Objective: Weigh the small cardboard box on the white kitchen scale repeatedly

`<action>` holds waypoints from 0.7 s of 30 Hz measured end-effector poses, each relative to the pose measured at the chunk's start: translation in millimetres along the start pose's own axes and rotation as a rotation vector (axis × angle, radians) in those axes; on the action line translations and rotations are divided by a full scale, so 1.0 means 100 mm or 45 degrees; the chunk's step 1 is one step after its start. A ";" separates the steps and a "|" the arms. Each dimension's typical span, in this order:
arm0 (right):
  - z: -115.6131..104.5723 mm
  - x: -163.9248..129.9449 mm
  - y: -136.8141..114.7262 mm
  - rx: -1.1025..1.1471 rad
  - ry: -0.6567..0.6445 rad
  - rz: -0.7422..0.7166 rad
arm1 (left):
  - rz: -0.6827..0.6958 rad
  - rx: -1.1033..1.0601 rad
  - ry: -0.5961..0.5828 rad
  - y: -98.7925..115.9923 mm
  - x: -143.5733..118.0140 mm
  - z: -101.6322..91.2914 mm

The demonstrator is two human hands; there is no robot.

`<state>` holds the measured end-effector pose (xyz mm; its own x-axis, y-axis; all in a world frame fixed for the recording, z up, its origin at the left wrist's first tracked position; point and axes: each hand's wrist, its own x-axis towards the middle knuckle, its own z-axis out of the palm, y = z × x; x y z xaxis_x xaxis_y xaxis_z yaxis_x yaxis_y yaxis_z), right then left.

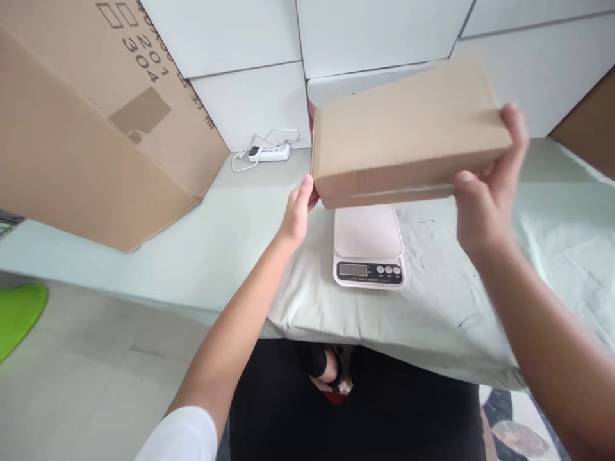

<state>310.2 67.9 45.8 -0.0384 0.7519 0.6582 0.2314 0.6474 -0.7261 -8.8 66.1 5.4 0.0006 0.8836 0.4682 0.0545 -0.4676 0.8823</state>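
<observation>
A long brown cardboard box (403, 128) is held in the air between my two hands, its right end a little higher than its left. My left hand (298, 208) grips its lower left corner, with the fingers partly hidden behind it. At the right end, my right hand (490, 182) clasps the box, thumb along the near lower edge and fingers around the end. Below and nearer to me, a white digital scale (369, 246) sits on the covered table, its far end overlapped by the box. The scale's display looks blank.
A large cardboard carton (96, 141) with printed markings stands at the left. A white power strip (270, 152) with a cable lies by the white wall panels (250, 96). A pale cloth (230, 256) covers the table. Another brown surface (589, 128) shows far right; a green object (22, 314) is lower left.
</observation>
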 end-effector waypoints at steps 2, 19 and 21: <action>0.19 0.14 0.21 0.007 0.026 -0.088 | -0.034 -0.059 0.039 -0.24 0.24 0.05; 0.50 0.03 1.55 -0.037 0.093 0.079 | -0.411 -0.196 0.108 -0.72 0.28 0.16; 0.50 0.03 1.55 -0.044 0.102 0.086 | -0.411 -0.208 0.116 -0.74 0.29 0.16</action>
<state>296.9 176.3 -74.8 0.0556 0.7805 0.6227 0.2639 0.5900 -0.7631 2.8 127.1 -47.2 -0.0797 0.9838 0.1604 -0.1224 -0.1694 0.9779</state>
